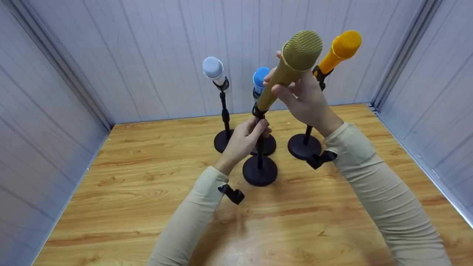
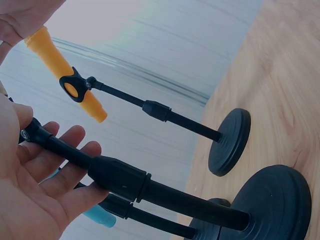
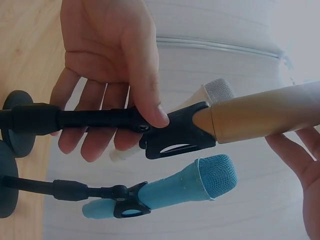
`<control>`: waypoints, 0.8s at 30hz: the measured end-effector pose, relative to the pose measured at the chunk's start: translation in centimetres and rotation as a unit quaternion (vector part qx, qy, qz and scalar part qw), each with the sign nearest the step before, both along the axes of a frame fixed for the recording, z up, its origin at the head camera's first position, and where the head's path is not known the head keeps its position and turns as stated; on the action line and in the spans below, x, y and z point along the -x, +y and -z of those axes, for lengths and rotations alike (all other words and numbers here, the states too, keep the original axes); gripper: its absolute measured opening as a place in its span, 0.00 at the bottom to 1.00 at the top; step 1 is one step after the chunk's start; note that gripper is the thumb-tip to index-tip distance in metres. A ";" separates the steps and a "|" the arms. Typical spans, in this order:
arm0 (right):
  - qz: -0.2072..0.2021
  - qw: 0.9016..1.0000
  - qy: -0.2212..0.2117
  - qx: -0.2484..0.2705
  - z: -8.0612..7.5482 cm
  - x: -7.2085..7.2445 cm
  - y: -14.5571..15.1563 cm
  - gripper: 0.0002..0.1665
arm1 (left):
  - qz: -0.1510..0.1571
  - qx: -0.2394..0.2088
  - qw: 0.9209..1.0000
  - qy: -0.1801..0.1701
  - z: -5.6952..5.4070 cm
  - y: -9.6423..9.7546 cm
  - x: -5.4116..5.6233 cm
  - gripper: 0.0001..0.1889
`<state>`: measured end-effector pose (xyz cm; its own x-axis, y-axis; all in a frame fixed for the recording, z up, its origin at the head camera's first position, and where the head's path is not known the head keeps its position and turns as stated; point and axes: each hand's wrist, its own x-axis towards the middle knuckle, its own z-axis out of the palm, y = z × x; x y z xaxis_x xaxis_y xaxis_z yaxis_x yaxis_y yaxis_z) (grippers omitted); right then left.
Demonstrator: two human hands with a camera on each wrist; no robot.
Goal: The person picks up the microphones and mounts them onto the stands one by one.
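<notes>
A gold microphone [image 1: 284, 72] leans up to the right, and my right hand [image 1: 306, 101] grips its body with the thumb on the near side. The lower end of this microphone sits in the black clip [image 3: 180, 132] at the top of a black microphone stand [image 2: 120, 177]. Just below that clip my left hand [image 1: 244, 138] holds the stand's pole, thumb on one side and fingers behind, as the right wrist view shows. The stand's round base [image 1: 260, 171] is on the wooden table.
Behind are three more stands, bearing a white microphone [image 1: 213, 68], a blue microphone [image 3: 175, 190] and an orange-yellow microphone [image 1: 345, 46]. The blue one's base partly hides behind the held stand. Pale panel walls [image 1: 147, 55] enclose the wooden table [image 1: 147, 177] at the back and sides.
</notes>
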<state>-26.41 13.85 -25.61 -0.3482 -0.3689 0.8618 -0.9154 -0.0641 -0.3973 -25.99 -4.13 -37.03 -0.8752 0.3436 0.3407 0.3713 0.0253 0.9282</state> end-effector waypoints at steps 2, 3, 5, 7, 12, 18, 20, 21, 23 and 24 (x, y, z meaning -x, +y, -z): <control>0.018 1.000 -0.005 -0.025 -0.1 -0.1 0.1 0.48 | 0.000 0.008 1.000 -0.006 -0.1 -0.1 0.0 0.19; 0.022 0.999 -0.011 -0.033 -0.1 -0.1 0.1 0.48 | 0.001 0.010 1.000 -0.010 -0.1 -0.1 0.0 0.19; 0.019 0.998 -0.023 -0.048 -0.2 -0.2 0.1 0.48 | 0.004 0.008 1.000 -0.018 -0.2 -0.1 -0.1 0.18; 0.009 0.998 -0.029 -0.060 -0.4 -0.2 0.1 0.46 | 0.012 -0.007 1.000 -0.026 -0.3 -0.1 -0.1 0.17; -0.017 0.994 -0.010 -0.108 -1.3 0.2 -0.1 0.32 | 0.032 -0.066 0.996 -0.040 -0.3 0.0 -0.1 0.15; -0.042 0.989 0.008 -0.140 -1.4 0.8 -0.4 0.25 | 0.013 -0.047 0.998 -0.024 -0.4 -0.1 -0.2 0.14; -0.045 0.987 0.004 -0.152 -1.1 0.8 -0.6 0.24 | 0.007 -0.032 0.999 -0.013 -0.3 -0.2 -0.2 0.15; -0.045 0.987 0.001 -0.157 -1.0 0.8 -0.8 0.23 | 0.005 -0.028 1.000 -0.008 -0.2 -0.2 -0.2 0.15; -0.047 0.985 -0.009 -0.164 -0.8 0.7 -1.1 0.22 | 0.005 -0.022 1.000 -0.002 -0.2 -0.3 -0.2 0.14; -0.045 0.985 -0.013 -0.165 -0.8 0.6 -1.2 0.22 | 0.007 -0.022 1.000 -0.001 -0.1 -0.4 -0.2 0.15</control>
